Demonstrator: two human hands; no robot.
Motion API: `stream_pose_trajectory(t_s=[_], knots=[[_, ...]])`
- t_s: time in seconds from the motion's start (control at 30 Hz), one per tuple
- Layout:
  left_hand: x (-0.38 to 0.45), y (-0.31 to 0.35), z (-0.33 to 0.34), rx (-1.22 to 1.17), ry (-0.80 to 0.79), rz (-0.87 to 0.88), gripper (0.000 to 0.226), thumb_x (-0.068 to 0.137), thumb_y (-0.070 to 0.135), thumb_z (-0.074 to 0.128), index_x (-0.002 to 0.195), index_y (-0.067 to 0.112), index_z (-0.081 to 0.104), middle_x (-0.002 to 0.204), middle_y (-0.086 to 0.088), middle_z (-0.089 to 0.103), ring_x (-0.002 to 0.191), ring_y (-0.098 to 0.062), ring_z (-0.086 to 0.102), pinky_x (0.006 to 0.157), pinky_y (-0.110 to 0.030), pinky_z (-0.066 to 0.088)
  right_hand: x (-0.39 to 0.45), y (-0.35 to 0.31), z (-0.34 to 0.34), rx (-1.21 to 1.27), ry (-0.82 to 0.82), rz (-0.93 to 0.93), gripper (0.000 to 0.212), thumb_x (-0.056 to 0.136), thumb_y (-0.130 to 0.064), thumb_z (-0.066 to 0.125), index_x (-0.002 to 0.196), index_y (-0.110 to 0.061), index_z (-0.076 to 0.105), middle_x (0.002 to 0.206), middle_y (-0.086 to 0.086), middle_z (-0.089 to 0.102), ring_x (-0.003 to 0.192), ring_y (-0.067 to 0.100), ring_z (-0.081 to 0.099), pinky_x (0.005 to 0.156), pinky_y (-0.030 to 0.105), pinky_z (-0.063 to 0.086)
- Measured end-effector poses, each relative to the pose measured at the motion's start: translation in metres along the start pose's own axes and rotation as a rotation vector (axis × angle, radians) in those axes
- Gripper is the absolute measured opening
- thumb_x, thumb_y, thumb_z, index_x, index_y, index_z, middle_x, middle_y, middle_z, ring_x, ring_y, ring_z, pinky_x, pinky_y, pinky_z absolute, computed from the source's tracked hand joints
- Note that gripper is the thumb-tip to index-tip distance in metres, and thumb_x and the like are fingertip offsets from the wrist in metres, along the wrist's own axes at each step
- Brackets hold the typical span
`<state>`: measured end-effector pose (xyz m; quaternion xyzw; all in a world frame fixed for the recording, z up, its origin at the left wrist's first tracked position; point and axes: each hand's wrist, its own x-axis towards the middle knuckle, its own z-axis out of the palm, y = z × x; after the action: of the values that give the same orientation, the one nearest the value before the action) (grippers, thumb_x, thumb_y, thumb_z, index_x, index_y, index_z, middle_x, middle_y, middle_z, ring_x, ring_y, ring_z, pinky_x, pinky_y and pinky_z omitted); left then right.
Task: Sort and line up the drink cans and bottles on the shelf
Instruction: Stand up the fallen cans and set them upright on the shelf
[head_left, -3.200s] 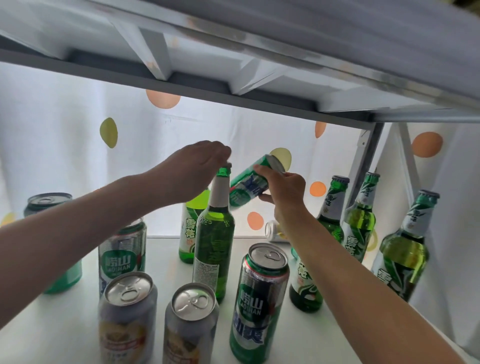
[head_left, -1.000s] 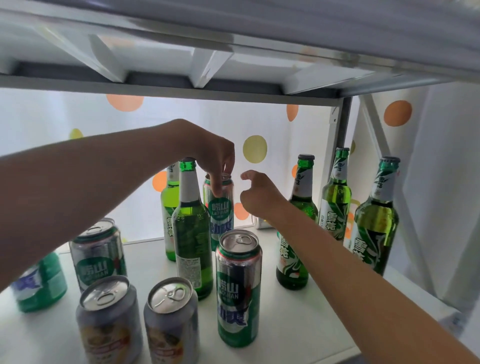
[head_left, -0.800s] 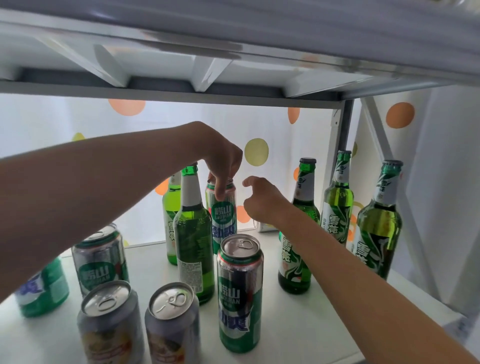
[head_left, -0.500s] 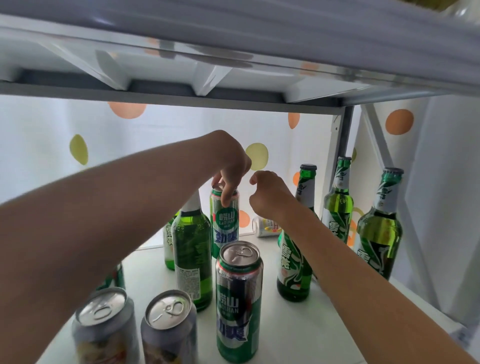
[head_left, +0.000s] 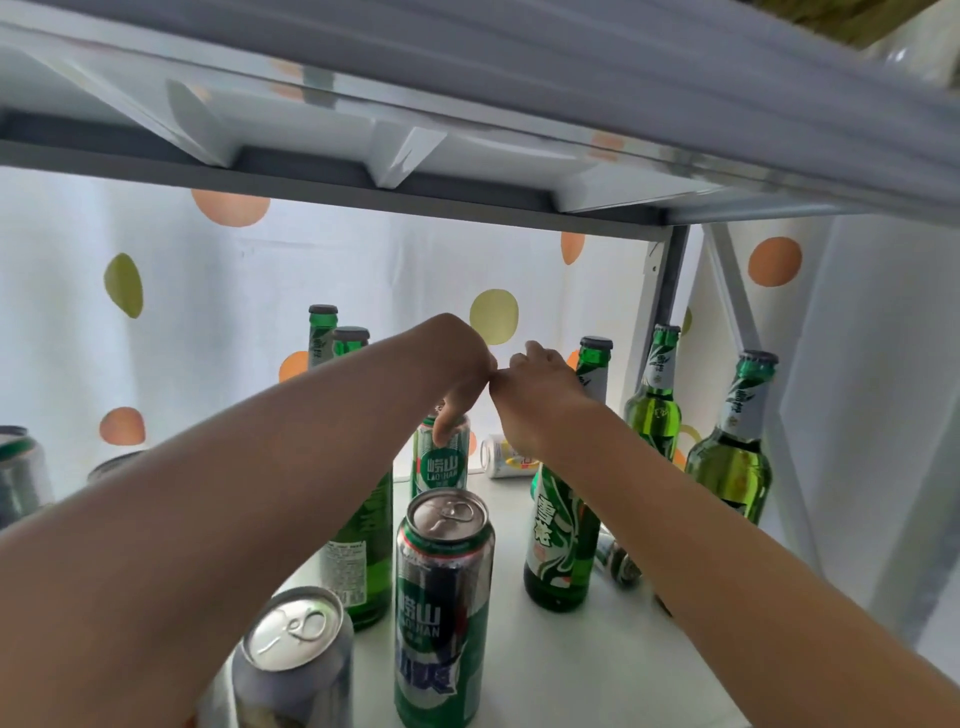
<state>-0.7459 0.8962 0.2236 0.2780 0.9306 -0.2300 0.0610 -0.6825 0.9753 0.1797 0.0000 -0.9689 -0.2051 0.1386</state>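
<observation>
The white shelf (head_left: 571, 670) runs under both my arms, with a dotted white curtain (head_left: 218, 312) hanging behind it. Green glass bottles stand on it: two at the right (head_left: 653, 410) (head_left: 735, 457), one (head_left: 558, 545) partly behind my right forearm, and two more (head_left: 322, 332) (head_left: 351, 340) whose necks show above my left forearm. Nearest me a tall green can (head_left: 442, 613) stands upright, a silver can (head_left: 293, 660) just left of it. Further back stands the green can I am handling (head_left: 441, 462), upright between the bottles. My left hand (head_left: 457, 374) reaches down over it, fingertips gripping its top rim. My right hand (head_left: 535, 400) hangs beside the left, knuckles nearly touching, fingers curled and holding nothing that I can see. A small pale can (head_left: 506, 457) lies on its side at the back, and another can (head_left: 618, 561) lies tipped under my right arm.
</observation>
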Motion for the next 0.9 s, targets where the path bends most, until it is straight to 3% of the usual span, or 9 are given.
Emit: stream_pose_trajectory(t_s=[0.1, 0.17, 0.27, 0.37, 0.43, 0.57, 0.77, 0.9], knots=[[0.008, -0.002, 0.003, 0.062, 0.025, 0.000, 0.038, 0.067, 0.033, 0.088, 0.083, 0.011, 0.062, 0.081, -0.001, 0.068, 0.095, -0.023, 0.070, 0.089, -0.035, 0.055, -0.007, 0.003, 0.003, -0.069, 0.085, -0.067, 0.042, 0.089, -0.008, 0.051, 0.131, -0.007, 0.053, 0.143, 0.020, 0.044, 0.148, 0.038, 0.016, 0.120, 0.046, 0.015], [0.010, -0.003, 0.005, 0.097, 0.049, 0.003, 0.036, 0.067, 0.033, 0.088, 0.074, 0.014, 0.058, 0.084, -0.001, 0.068, 0.097, -0.024, 0.068, 0.090, -0.038, 0.054, -0.016, 0.006, 0.007, -0.080, 0.199, -0.089, 0.046, 0.087, -0.007, 0.055, 0.133, -0.007, 0.053, 0.147, 0.020, 0.041, 0.151, 0.036, 0.008, 0.122, 0.046, 0.007], [0.011, -0.003, 0.011, 0.064, 0.059, -0.002, 0.039, 0.069, 0.029, 0.087, 0.092, 0.010, 0.063, 0.105, -0.006, 0.069, 0.100, -0.025, 0.065, 0.092, -0.040, 0.053, -0.036, 0.010, 0.019, -0.033, 0.413, -0.157, 0.047, 0.086, 0.000, 0.056, 0.132, -0.005, 0.054, 0.153, 0.022, 0.037, 0.152, 0.038, 0.009, 0.122, 0.047, 0.004], [0.007, -0.001, 0.013, -0.029, 0.077, 0.015, 0.062, 0.075, 0.024, 0.083, 0.127, 0.010, 0.054, 0.121, -0.007, 0.062, 0.106, -0.025, 0.060, 0.095, -0.040, 0.051, -0.059, 0.015, 0.035, 0.137, 0.668, -0.133, 0.045, 0.072, 0.010, 0.069, 0.116, -0.002, 0.067, 0.142, 0.026, 0.051, 0.143, 0.044, 0.033, 0.117, 0.056, 0.027], [-0.001, -0.002, 0.011, -0.127, 0.122, 0.063, 0.066, 0.081, 0.021, 0.078, 0.138, 0.016, 0.045, 0.132, -0.005, 0.055, 0.110, -0.023, 0.054, 0.097, -0.039, 0.047, -0.067, 0.018, 0.045, 0.222, 0.762, -0.126, 0.043, 0.071, 0.011, 0.070, 0.113, -0.002, 0.069, 0.137, 0.025, 0.055, 0.140, 0.043, 0.039, 0.114, 0.056, 0.033], [-0.022, 0.002, 0.006, -0.262, 0.285, 0.115, 0.061, 0.090, 0.021, 0.067, 0.145, 0.020, 0.038, 0.143, -0.005, 0.047, 0.127, -0.024, 0.046, 0.104, -0.036, 0.040, -0.076, 0.027, 0.054, 0.325, 0.839, -0.067, 0.033, 0.076, 0.012, 0.070, 0.106, -0.001, 0.070, 0.134, 0.023, 0.058, 0.137, 0.042, 0.043, 0.112, 0.055, 0.038], [-0.069, 0.013, 0.011, -0.359, 0.602, 0.042, 0.051, 0.097, 0.024, 0.053, 0.145, 0.022, 0.037, 0.139, -0.004, 0.049, 0.123, -0.022, 0.047, 0.089, -0.027, 0.034, -0.091, 0.037, 0.063, 0.433, 0.994, -0.033, 0.029, 0.087, 0.008, 0.049, 0.105, 0.000, 0.070, 0.127, 0.021, 0.061, 0.133, 0.037, 0.047, 0.110, 0.054, 0.039], [-0.109, 0.035, 0.023, -0.386, 0.847, 0.037, 0.048, 0.096, 0.030, 0.053, 0.142, 0.024, 0.040, 0.141, 0.001, 0.049, 0.122, -0.020, 0.048, 0.091, -0.028, 0.034, -0.105, 0.038, 0.076, 0.610, 1.042, 0.101, 0.033, 0.084, 0.015, 0.055, 0.111, 0.000, 0.067, 0.124, 0.017, 0.063, 0.126, 0.031, 0.052, 0.111, 0.040, 0.040]])
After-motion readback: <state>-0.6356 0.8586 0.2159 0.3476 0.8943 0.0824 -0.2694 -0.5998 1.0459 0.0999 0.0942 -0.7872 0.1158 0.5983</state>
